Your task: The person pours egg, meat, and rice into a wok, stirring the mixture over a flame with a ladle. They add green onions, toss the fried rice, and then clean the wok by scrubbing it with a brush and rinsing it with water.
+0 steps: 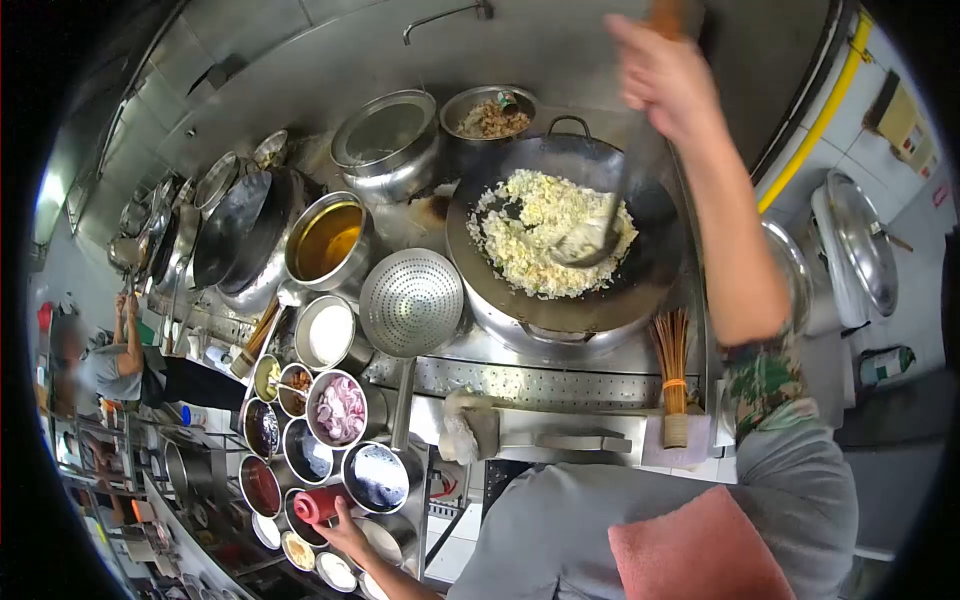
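Note:
High above the wok's right side, my right hand is closed round the wooden-ended handle of a long wok ladle, one finger sticking out along it. The ladle's bowl rests among the fried rice, pale grains with yellow bits, inside the big dark wok. The handle is smeared by motion. At lower left, my left hand grips a red bottle, tilted on its side above the seasoning pots. Close by stand a pot of dark liquid and a pot of sliced red onion.
A perforated strainer lies left of the wok, near a pot of amber oil. A bamboo brush stands at the stove's front right. Behind are a lidded pot and a bowl of browned pieces. Another person stands far left.

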Demonstrator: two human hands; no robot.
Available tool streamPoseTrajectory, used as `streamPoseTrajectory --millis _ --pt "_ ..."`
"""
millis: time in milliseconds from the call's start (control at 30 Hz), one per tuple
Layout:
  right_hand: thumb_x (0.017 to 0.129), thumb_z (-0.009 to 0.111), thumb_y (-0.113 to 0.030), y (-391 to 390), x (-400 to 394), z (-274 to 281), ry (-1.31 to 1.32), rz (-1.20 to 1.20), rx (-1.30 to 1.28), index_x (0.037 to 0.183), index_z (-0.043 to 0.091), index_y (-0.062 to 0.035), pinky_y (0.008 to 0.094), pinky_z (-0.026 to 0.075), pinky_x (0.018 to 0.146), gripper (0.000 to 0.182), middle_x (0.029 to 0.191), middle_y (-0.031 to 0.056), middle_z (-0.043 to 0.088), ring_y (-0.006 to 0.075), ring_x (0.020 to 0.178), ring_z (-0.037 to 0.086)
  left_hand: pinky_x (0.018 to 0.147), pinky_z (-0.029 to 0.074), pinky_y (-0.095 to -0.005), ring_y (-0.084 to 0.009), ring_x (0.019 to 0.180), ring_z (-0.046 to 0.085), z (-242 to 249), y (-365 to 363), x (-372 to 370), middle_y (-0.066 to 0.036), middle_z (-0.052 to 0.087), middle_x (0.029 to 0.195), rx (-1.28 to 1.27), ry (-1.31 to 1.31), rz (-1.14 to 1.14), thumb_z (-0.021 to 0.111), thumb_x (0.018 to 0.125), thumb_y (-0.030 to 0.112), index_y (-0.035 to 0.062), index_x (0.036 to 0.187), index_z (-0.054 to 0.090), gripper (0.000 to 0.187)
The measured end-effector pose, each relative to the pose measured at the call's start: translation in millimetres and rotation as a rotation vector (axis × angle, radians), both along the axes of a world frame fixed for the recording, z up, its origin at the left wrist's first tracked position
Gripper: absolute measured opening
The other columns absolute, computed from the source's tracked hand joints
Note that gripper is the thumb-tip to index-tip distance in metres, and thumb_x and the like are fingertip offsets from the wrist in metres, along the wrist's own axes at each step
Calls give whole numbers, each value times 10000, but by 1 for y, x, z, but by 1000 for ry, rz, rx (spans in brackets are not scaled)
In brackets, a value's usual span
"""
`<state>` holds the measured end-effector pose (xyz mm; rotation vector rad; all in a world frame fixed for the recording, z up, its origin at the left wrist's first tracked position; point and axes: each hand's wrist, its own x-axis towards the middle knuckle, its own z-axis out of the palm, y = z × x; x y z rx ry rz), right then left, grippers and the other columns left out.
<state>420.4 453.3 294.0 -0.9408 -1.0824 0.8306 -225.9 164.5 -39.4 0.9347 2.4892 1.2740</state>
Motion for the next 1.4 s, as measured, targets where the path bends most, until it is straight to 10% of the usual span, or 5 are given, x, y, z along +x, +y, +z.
streamPoseTrajectory --millis 433,733,867,1067,1400 --pt "919 683 -241 -58 37 -61 221 -285 125 602 383 -166 271 265 402 443 484 -51 315 96 378 319 925 501 -415 -342 1070 643 56 29 1 -198 644 1231 -52 517 227 870 735 399 1 1293 583 743" --pt "939 652 -219 -26 28 -82 327 -246 204 629 391 -147 294 273 400 412 488 -43 323 98 380 308 1042 444 -439 -333 1183 566 184 79 78 -209 522 1352 820 -44 -611 838 748 474 -67 1410 394 963" --pt "930 683 -241 -66 15 -61 282 -97 164 664 403 -145 291 268 380 398 492 -51 326 92 362 292 918 517 -367 -238 1096 619 250 127 190 -136 594 1242 292 -311 -1017 775 650 70 -22 1352 491 763" --pt "959 654 -263 -193 -17 -58 263 -146 238 650 378 -149 272 290 398 429 497 -36 362 86 387 335 860 536 -447 -391 1007 661 275 181 348 -161 662 1107 -61 578 -1584 765 727 441 108 1293 564 687" --pt "1005 561 -181 -261 -24 -81 170 -176 366 649 361 -112 289 337 486 415 536 1 399 105 476 358 937 540 -362 -232 1139 661 229 340 447 -81 662 1263 -517 1112 -1211 725 796 345 125 1245 667 504"
